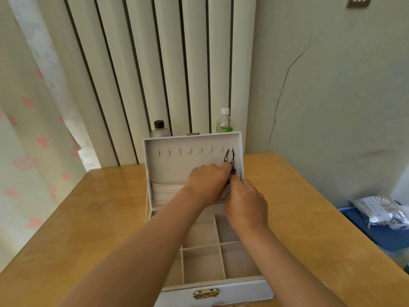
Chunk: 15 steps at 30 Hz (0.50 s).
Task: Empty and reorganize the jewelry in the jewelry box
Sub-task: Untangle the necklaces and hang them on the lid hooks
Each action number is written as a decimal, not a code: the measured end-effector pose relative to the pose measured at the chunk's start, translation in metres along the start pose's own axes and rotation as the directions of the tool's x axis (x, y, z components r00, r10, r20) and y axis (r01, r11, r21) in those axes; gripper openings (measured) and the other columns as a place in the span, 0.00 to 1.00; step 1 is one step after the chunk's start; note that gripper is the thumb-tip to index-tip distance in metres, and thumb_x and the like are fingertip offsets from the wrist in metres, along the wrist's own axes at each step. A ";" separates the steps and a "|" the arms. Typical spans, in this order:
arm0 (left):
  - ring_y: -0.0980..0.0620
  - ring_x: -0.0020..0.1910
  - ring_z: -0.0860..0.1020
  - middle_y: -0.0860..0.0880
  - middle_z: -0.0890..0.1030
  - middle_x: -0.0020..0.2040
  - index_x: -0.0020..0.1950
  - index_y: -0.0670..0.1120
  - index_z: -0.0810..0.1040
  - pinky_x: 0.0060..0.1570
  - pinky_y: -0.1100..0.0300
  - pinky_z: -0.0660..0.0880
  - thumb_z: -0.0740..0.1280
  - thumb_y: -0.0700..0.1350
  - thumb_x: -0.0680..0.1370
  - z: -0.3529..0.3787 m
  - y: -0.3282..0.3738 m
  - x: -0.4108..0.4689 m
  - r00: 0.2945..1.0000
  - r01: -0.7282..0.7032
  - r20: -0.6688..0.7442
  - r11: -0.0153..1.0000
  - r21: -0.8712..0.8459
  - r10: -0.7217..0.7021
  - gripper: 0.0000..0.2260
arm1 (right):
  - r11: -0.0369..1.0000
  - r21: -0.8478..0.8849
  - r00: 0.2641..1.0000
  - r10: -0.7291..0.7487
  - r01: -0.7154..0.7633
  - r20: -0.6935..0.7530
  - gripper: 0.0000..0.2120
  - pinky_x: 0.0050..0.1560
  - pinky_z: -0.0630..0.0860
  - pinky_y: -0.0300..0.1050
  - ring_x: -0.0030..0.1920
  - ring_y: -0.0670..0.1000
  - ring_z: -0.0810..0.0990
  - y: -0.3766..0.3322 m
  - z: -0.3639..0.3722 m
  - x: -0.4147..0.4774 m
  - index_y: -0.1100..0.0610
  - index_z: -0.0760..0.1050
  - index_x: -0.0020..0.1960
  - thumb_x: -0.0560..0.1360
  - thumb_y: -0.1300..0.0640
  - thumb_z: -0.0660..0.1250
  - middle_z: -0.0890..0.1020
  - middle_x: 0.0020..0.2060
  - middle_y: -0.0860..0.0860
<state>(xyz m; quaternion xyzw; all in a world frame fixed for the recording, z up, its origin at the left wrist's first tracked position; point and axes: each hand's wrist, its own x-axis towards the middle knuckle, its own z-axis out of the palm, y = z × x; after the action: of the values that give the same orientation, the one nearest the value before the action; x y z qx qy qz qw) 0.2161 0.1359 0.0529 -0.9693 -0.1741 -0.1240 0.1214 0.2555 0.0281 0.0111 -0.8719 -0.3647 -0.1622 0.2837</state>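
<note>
Jewelry box [221,291], white with a beige lining, stands open on the wooden bench [88,218] at 6 o'clock in the view, its gold clasp [205,293] facing the person. Its lid [174,167] stands upright at the far side, and a row of small hooks [189,151] runs across the lid's upper part. A dark cord necklace [228,155] hangs from the last hook, at about 1 o'clock on the lid. Low on the lid sits a gathered fabric pocket [163,193]. The tray below is split by thin walls into compartments [201,267].

Both bare forearms reach in from 6 o'clock and meet at the cord. The left hand [205,182] has its fingers curled, and its fingertips pinch the necklace just under the hook. The right hand [245,200], just below and toward 4 o'clock, pinches the cord's lower end, where small dark beads show.

Behind the lid at 12 o'clock stand a black-capped bottle [160,129] and a white-capped bottle [224,122] with a green label. At 3 o'clock, off the bench, a blue bin [363,227] carries a silvery bag [380,210]. A flowered curtain [26,129] hangs at 9 o'clock.
</note>
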 end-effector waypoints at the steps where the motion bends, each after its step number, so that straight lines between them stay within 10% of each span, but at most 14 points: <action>1: 0.38 0.47 0.80 0.41 0.80 0.50 0.65 0.43 0.67 0.38 0.54 0.66 0.59 0.42 0.82 0.001 0.000 -0.001 1.000 0.012 -0.006 1.000 0.009 -0.012 0.12 | 1.000 -0.004 1.000 0.001 -0.001 0.002 0.11 0.34 0.64 0.48 0.43 0.62 0.80 0.000 0.000 0.000 0.56 0.74 0.58 0.77 0.65 0.60 0.78 0.47 0.55; 15: 0.42 0.44 0.76 0.47 0.78 0.41 0.54 0.47 0.68 0.44 0.48 0.73 0.58 0.47 0.82 0.005 -0.015 -0.010 0.975 0.144 -0.039 0.756 -0.639 -0.218 0.05 | 0.999 -0.043 0.992 -0.006 0.011 0.123 0.22 0.39 0.66 0.46 0.52 0.61 0.81 -0.003 -0.006 0.002 0.50 0.64 0.70 0.78 0.60 0.60 0.77 0.57 0.52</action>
<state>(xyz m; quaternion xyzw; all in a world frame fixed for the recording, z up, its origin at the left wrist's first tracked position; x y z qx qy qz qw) 0.2020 0.1477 0.0485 -0.9237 -0.2083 -0.2399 -0.2141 0.2544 0.0268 0.0180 -0.8845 -0.3816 -0.1174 0.2412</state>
